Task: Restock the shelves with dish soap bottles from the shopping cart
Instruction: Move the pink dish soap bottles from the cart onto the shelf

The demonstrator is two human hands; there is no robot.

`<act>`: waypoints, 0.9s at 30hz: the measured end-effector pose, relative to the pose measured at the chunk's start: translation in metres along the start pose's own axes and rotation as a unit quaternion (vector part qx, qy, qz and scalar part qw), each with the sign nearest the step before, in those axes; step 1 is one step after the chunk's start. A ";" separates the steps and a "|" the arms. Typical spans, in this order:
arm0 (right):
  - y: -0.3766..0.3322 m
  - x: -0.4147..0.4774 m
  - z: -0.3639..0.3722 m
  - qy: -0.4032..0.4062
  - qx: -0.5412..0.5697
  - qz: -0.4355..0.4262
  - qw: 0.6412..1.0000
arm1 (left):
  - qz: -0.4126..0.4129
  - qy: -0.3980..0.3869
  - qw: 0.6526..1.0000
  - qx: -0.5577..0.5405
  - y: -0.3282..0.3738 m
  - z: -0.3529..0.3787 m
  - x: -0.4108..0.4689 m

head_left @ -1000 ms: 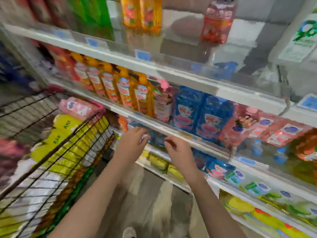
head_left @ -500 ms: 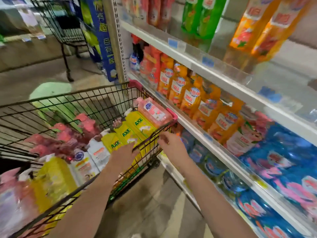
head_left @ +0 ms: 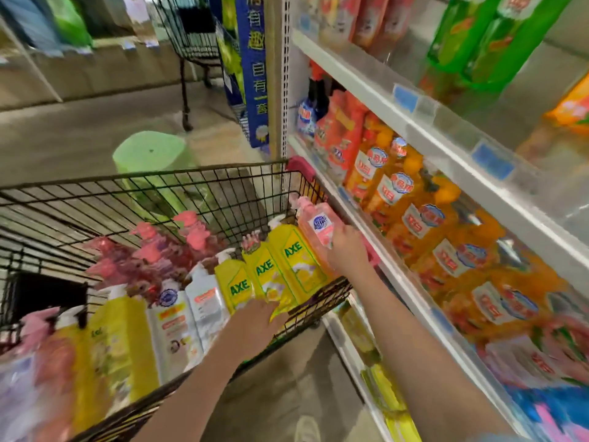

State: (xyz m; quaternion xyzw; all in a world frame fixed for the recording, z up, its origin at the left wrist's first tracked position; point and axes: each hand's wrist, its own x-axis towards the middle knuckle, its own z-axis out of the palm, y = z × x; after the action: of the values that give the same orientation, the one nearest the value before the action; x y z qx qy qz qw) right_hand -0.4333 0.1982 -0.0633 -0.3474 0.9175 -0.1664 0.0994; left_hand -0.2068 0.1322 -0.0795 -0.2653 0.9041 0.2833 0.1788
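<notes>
Right hand (head_left: 347, 250): fingers and thumb wrap the lower half of the pink bottle (head_left: 314, 228), which leans in the cart (head_left: 159, 180) corner.
Left hand (head_left: 255, 317): lies over the cart rim on the foot of the AXE bottles (head_left: 264, 272). Blur hides the fingers, so I cannot tell whether it grips or only rests.
Why held so: a low grip likely keeps the pump free and lets the bottle be stood upright. One hand per bottle suggests a double pick.
Why placed so: the bottles lean in rows, labels up, with their bodies easy to reach. The shelf (head_left: 414, 129) runs just right of the right hand, so the carry is short.
Counts: one pink bottle under the right hand; three AXE bottles side by side between the hands; two white bottles (head_left: 191, 314) left of the left hand.
Shelf stock: orange bottles (head_left: 414, 218) packed in a row, too smeared to count.
Task's thing: the dish soap is all in the cart, none lifted clear yet.
</notes>
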 end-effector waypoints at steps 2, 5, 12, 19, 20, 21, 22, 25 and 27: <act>0.003 0.023 0.019 -0.020 -0.053 0.024 0.998 | -0.005 0.001 1.000 0.007 -0.001 0.001 -0.002; -0.002 0.042 0.035 -0.071 -0.115 0.066 0.989 | -0.024 0.029 0.999 0.008 -0.009 0.004 0.001; -0.009 0.056 0.044 -0.056 -0.164 0.104 0.979 | -0.049 0.062 0.996 0.030 -0.005 0.003 0.001; 0.001 0.046 0.017 -0.010 0.043 0.060 0.997 | -0.057 0.059 0.997 -0.003 0.000 -0.001 -0.004; 0.000 0.041 0.013 -0.010 0.059 0.040 0.997 | -0.057 0.063 0.996 -0.024 0.000 -0.002 -0.005; -0.004 0.035 0.008 -0.010 0.077 0.022 0.997 | -0.056 0.064 0.995 -0.045 0.000 -0.003 -0.006; -0.009 0.029 0.003 -0.013 0.096 0.006 0.995 | -0.053 0.073 0.993 -0.076 -0.001 -0.003 -0.008; -0.035 0.006 -0.009 -0.019 0.124 -0.052 0.991 | -0.085 0.122 0.940 -0.305 -0.001 -0.012 -0.006; -0.056 -0.012 -0.013 -0.014 0.122 -0.102 0.987 | -0.118 0.167 0.825 -0.527 0.003 -0.033 -0.006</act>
State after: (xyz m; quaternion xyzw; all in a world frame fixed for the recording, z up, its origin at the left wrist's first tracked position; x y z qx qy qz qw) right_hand -0.3946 0.1699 -0.0294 -0.4265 0.8485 -0.2820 0.1365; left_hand -0.2094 0.1168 -0.0501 -0.4669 0.5954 0.6446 -0.1101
